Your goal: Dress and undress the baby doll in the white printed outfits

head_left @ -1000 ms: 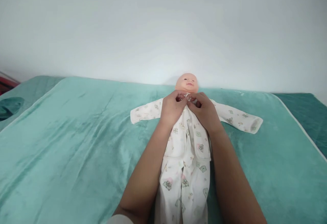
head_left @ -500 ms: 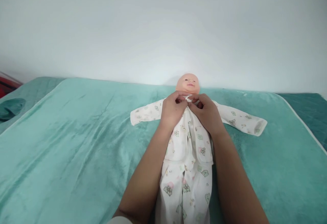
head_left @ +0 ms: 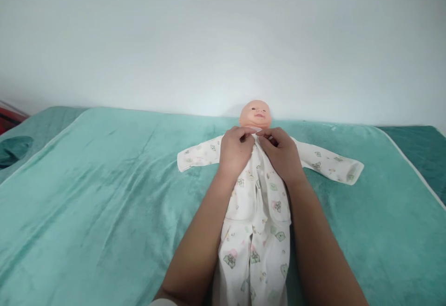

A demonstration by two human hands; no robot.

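A baby doll (head_left: 256, 114) lies on its back, its head by the wall. It is dressed in a white baby jacket (head_left: 240, 199) with a small animal print, both sleeves stretched out sideways. Matching trousers (head_left: 268, 259) cover its legs. My left hand (head_left: 237, 151) pinches the jacket's front edge just under the doll's chin. On the other side of the neckline, my right hand (head_left: 281, 152) grips the opposite edge, the fingertips of both hands close together. Below them the jacket's front hangs slightly parted. Whatever fastener lies between the fingers is hidden.
A turquoise blanket (head_left: 104, 194) with some creases lies under the doll. Darker green bedding (head_left: 414, 152) shows past its pale edge on both sides. A white wall (head_left: 223, 41) rises right behind the doll's head. Something red (head_left: 9, 119) sits at the far left edge.
Both hands stay at the neckline, with only small finger movements. A bit more of the white collar edge shows above the fingers now.
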